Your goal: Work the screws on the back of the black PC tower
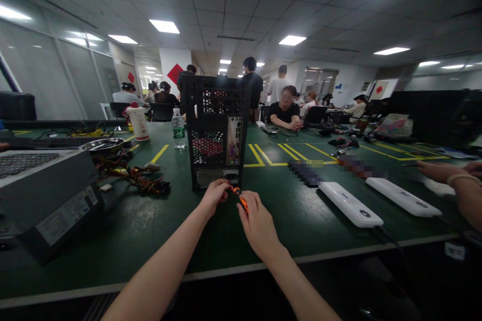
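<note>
A black computer case stands upright on the green table with its back panel facing me. Its power supply sits at the bottom of that panel. My right hand is closed around an orange and black screwdriver, whose front end points toward the lower right corner of the case. My left hand is at the case's bottom edge, fingers pinched together close to the screwdriver's front end. Whatever lies between those fingertips is too small to make out. The screwdriver's tip is also hard to see.
Left of me lie a large grey metal unit, bundled cables and a metal bowl. A water bottle stands beside the case. Two white power banks lie to the right, near another person's hand.
</note>
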The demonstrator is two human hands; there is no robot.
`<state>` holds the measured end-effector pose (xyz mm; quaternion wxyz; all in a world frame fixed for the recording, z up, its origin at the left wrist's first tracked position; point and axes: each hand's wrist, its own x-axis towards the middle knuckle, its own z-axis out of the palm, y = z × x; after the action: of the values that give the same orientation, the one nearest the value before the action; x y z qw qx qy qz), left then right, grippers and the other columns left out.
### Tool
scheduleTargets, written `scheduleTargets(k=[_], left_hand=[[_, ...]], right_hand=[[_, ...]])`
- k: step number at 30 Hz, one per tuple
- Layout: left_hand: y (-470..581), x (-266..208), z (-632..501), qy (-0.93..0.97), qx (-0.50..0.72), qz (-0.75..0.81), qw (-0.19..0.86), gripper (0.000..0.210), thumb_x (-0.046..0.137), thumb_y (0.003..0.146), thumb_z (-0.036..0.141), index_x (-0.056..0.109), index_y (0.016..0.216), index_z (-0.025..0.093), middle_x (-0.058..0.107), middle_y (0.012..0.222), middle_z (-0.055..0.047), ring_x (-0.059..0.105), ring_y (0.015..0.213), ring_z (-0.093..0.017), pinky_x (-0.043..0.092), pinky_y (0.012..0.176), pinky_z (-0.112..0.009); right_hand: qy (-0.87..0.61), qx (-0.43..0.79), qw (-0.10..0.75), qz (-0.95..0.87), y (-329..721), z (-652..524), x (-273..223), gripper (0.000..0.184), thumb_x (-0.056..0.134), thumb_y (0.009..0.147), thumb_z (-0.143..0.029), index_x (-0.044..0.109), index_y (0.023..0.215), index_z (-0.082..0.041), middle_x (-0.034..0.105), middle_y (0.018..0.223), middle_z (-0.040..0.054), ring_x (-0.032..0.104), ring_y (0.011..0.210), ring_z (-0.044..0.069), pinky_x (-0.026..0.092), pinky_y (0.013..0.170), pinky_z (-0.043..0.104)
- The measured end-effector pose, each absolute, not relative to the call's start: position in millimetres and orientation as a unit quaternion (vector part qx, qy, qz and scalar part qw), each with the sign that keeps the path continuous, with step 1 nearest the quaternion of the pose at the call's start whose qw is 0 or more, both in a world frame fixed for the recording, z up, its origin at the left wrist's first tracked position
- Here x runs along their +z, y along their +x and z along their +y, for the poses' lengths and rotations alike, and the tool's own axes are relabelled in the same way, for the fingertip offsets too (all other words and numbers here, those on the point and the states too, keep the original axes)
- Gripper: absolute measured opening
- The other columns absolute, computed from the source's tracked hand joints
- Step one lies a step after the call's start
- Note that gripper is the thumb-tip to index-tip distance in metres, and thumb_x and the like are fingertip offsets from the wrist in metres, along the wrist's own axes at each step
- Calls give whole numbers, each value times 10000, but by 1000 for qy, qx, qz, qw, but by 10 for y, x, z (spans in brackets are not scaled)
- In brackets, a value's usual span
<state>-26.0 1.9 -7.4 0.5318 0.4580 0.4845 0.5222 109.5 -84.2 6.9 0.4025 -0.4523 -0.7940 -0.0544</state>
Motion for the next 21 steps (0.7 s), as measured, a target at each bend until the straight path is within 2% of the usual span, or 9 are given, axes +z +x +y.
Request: scheduleTargets(k=[7, 13, 21], left_hand=[[-258, -85, 21, 463, 522, 485, 528, 169, 492, 625, 203, 533, 770, 126, 504, 543, 12, 351, 348, -21, 198, 341, -153], [-256, -45, 3, 459, 517, 475, 544, 214, 466, 619, 169, 549, 808, 112, 590, 692, -48, 358, 357, -14, 202, 344, -150], [-270, -30, 5, 429, 504, 442, 605, 240, 502, 628, 210, 574, 818, 83, 610, 731, -75, 342, 353, -8, 169, 331, -151]], right_hand=[[-469, -93, 374, -795, 1079, -835, 38, 200, 345, 827, -203, 415, 1011, -170, 492, 1021, 85, 544, 835, 173, 463, 661, 308], [-469, -169, 319, -806, 1025, -851, -2, 168, 347, 824, -171, 456, 952, -163, 510, 1030, 90, 553, 817, 175, 451, 660, 318], [-482, -172, 322, -797, 998, -828, -40, 128, 375, 803, -151, 479, 876, -159, 531, 974, 78, 552, 755, 165, 445, 645, 304]])
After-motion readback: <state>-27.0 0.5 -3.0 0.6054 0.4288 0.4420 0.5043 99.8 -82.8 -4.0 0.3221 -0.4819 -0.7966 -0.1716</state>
